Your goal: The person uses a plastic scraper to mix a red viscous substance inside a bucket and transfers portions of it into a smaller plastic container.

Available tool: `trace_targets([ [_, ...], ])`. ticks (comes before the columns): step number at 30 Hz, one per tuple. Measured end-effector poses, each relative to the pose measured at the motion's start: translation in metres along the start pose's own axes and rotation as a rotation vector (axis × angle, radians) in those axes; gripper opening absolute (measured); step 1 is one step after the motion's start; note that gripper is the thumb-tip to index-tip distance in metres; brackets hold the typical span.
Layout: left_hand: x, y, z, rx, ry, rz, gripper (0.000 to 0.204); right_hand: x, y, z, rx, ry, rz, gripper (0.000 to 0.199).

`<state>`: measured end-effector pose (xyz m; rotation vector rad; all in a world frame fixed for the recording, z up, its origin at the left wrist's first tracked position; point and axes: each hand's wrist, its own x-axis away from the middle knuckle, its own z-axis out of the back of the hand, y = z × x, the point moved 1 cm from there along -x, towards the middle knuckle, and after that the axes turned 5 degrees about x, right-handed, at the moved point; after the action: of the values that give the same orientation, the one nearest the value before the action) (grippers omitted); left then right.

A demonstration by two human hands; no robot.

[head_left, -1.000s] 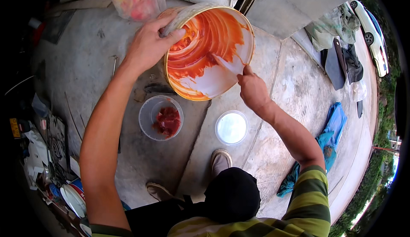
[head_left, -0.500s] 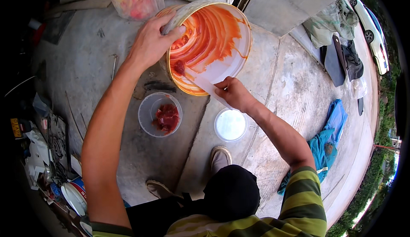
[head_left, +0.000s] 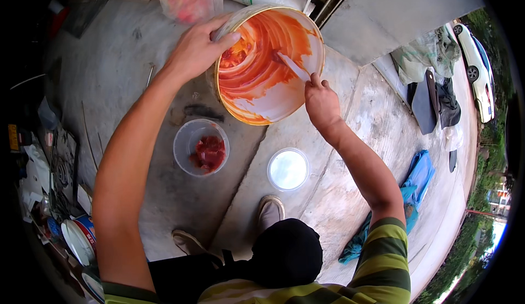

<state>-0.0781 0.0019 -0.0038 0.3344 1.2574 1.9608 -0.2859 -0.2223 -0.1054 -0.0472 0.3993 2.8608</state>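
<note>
Concrete floor (head_left: 180,205) left of centre bears a part-filled plastic tub (head_left: 185,145); your left hand (head_left: 199,44) grips the still-smeared bucket (head_left: 279,99), your right hand (head_left: 322,102) a scraper (head_left: 293,67).

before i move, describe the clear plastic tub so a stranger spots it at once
Start from the big pale round bucket, smeared orange inside, that the left hand grips. Below it in view, on the grey concrete floor, is the clear plastic tub. Unlike the pale round disc to its right, it holds dark red contents.
</note>
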Motion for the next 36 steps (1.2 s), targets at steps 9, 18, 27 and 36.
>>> trace_targets([
  [9, -0.011, 0.003, -0.011, -0.086, 0.01, -0.117, 0.04, 0.012, -0.013, -0.019, -0.424, -0.175, 0.021, 0.009],
  [18, -0.01, -0.006, 0.006, -0.021, 0.018, 0.036, 0.044, -0.007, -0.044, -0.029, -1.003, -0.289, -0.05, 0.017],
  [27, -0.004, -0.047, 0.053, 0.218, 0.065, 0.267, 0.048, 0.002, -0.023, 0.038, -1.632, -0.551, -0.397, 0.027],
  [36, -0.003, -0.134, 0.129, 0.45, 0.195, 0.531, 0.044, 0.044, 0.001, 0.077, -1.992, -0.512, -0.301, 0.039],
])
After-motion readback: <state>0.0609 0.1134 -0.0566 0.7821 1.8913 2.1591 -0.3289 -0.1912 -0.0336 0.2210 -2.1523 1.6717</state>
